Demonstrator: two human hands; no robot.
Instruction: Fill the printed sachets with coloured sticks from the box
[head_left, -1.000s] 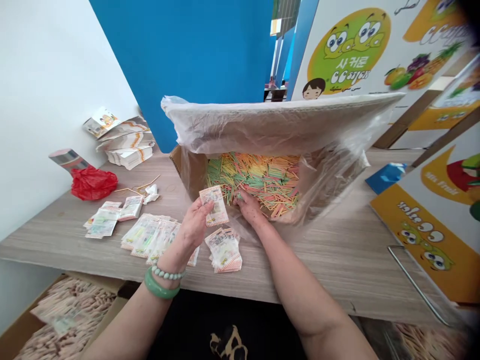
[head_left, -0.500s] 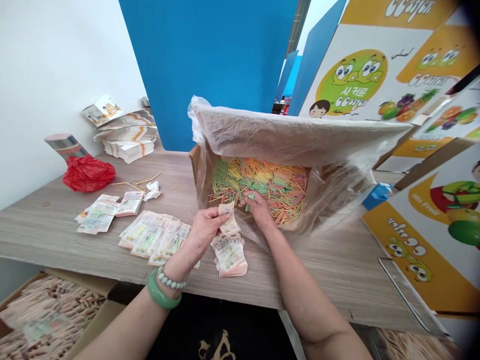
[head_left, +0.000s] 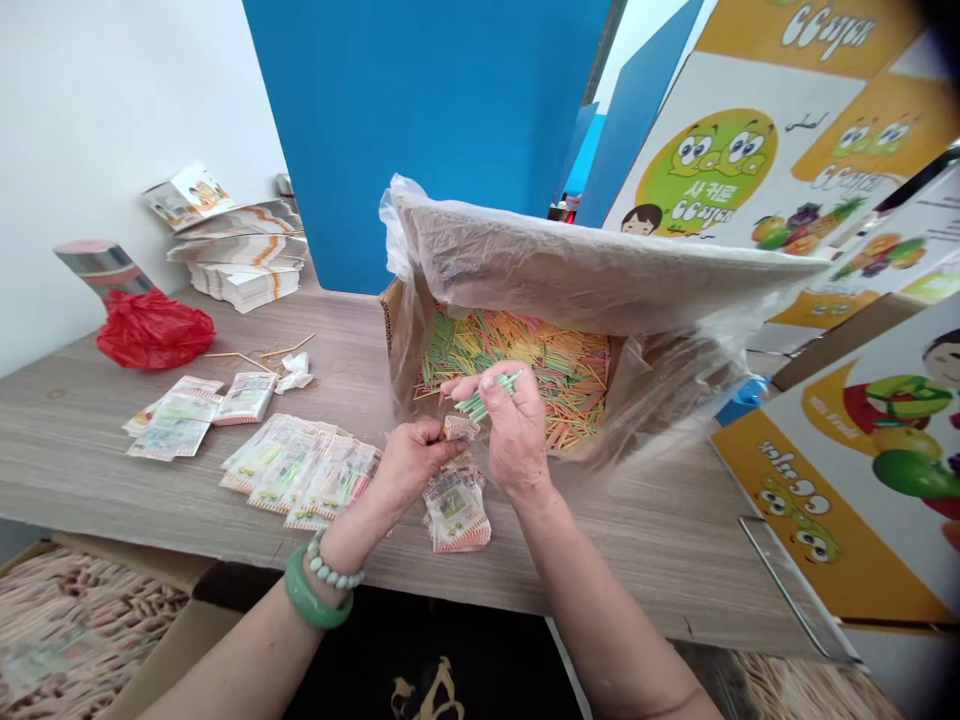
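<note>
My left hand point(head_left: 414, 462) is closed on a small printed packet point(head_left: 460, 428), pinched between thumb and fingers. Just to its right, my right hand point(head_left: 517, 425) grips a small bunch of thin green sticks point(head_left: 487, 397), their ends pointing toward the packet. Behind both hands stands a plastic-lined carton point(head_left: 517, 255) holding many loose coloured sticks point(head_left: 525, 345) in green, yellow, orange and pink. Below the left hand's fingers lies a stack of flat printed packets point(head_left: 459, 512). Left of that wrist, overlapping packets with coloured sticks showing through point(head_left: 304, 470) are spread on the table.
More packets point(head_left: 176, 420) lie on the table's point(head_left: 67, 440) left side near a crumpled tissue point(head_left: 295, 372) and a red plastic bag point(head_left: 154, 330). Folded cartons point(head_left: 244, 255) are piled behind. Printed boxes point(head_left: 847, 480) stand at right. An open box of packets point(head_left: 75, 620) sits below left.
My right hand has lifted out of the stick pile and turned upward, bringing green sticks close to the packet. My left hand has tilted the packet. The view has shifted slightly.
</note>
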